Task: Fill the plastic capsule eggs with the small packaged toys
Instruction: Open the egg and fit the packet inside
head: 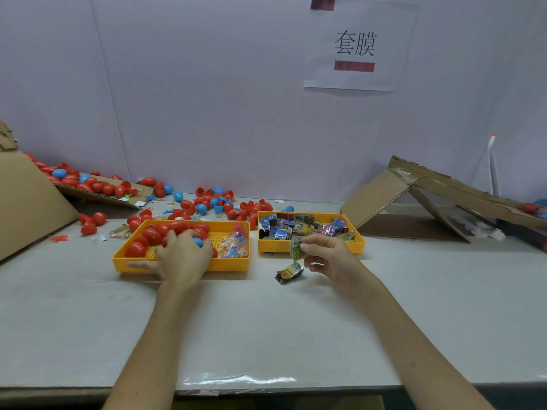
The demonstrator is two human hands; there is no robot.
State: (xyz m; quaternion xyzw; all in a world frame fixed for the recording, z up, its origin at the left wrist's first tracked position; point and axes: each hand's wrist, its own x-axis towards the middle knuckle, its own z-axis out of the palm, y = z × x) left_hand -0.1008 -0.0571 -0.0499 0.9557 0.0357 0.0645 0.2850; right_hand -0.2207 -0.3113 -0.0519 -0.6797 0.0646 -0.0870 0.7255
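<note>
My left grip [183, 253] is grasping a blue egg [197, 242] in the tray [231, 265]. My right grip [325, 255] is pinching a packet [297, 247] near a loose packet [290, 272] on the worktop [266, 321].

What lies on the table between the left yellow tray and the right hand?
A single loose toy packet, on the table beside the right hand, apart from the left yellow tray; seen in the head view.

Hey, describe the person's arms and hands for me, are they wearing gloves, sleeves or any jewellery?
No gloves: the left hand and the right hand are bare. The left forearm and the right forearm are bare too, with no sleeve in view. No watch, ring, bracelet or marking shows on either.
</note>
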